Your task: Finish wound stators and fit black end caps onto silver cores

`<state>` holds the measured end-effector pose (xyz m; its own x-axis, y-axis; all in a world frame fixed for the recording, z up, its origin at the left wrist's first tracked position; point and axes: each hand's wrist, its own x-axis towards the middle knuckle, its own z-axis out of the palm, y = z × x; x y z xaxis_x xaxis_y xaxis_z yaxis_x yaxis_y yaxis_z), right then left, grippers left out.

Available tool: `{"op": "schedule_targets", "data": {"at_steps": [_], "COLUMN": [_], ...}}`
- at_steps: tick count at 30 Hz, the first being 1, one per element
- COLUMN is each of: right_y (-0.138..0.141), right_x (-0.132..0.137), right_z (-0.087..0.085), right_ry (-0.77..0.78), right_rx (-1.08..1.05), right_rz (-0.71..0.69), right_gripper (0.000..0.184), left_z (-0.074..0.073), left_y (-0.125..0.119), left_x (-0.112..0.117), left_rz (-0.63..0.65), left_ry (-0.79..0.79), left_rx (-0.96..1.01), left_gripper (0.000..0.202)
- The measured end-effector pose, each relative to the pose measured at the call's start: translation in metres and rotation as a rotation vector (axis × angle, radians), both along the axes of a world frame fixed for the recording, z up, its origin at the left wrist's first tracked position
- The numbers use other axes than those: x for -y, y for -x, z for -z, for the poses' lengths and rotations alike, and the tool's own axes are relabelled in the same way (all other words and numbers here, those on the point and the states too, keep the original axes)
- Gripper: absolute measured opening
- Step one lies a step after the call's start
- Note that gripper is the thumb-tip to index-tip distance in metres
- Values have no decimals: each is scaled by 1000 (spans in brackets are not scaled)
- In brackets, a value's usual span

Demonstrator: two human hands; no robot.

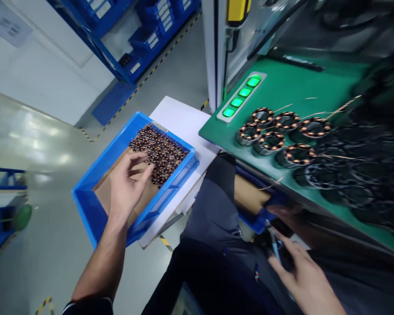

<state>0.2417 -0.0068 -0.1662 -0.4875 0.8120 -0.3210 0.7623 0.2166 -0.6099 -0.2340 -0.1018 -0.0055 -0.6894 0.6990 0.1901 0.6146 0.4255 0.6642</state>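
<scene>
The green bench (pixel 298 83) stretches ahead of the right hand (pixel 305 271) and to the right of the left hand (pixel 126 179); its far right sinks into dark blur and runs out of view. Below the left hand is a blue bin (pixel 179 173), its long axis running from behind that wrist to past the fingertips. Under it, a white stand (pixel 180 120) is partly covered. Cardboard (pixel 107 192) lies in the bin beneath the palm, partly hidden by hand and forearm. Past the fingertips sits a heap (pixel 164 153) of small copper-wound cores, too dense to count; contact with it I cannot tell. The left thumb and fingers are curled, a narrow gap between them, with nothing seen held. The right hand grips pliers (pixel 275 246), slanting forward and leftward from the grasp; the tip is blurred and the handles largely covered. Beyond the right hand, copper-wound rings (pixel 265 151) stand on the bench, the farther-right ones barely legible.
</scene>
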Motion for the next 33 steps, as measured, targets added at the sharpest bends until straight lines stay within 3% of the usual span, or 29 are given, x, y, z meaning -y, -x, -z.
{"op": "schedule_targets", "data": {"at_steps": [2, 5, 8, 11, 15, 17, 20, 23, 26, 33], "right_y": [10, 21, 19, 9, -2, -2, 8, 23, 33, 35], "right_x": [2, 6, 10, 13, 26, 34, 36, 25, 13, 14], "right_z": [-14, -34, -51, -59, -60, -67, -90, -119, -135, -132], "right_ry": [83, 101, 39, 23, 29, -31, -95, -94, -79, -37], "right_rx": [-20, -60, -100, -109, -179, -218, -307, -427, -517, -582], "right_rz": [-6, 37, 78, 127, 200, 245, 241, 183, 155, 155], "right_gripper": [71, 69, 62, 59, 56, 51, 45, 54, 63, 64], "left_z": [-10, -12, 3, 15, 2, -12, -22, -13, 2, 3], "left_y": [-32, -71, -81, -72, -79, -102, -144, -177, -192, -199], "left_x": [-38, -106, -165, -190, -167, -142, -110, -95, -93, -94], "left_rz": [200, 539, 674, 722, 691, 725, 836, 888, 888, 910], "left_ry": [-183, -280, -243, -213, -342, -358, -342, -311, -303, -320], "left_rx": [-133, -338, -455, -518, -410, -213, -40, -32, -4, 17], "left_gripper": [29, 24, 34, 30, 14, 9, 14, 16, 23, 31]}}
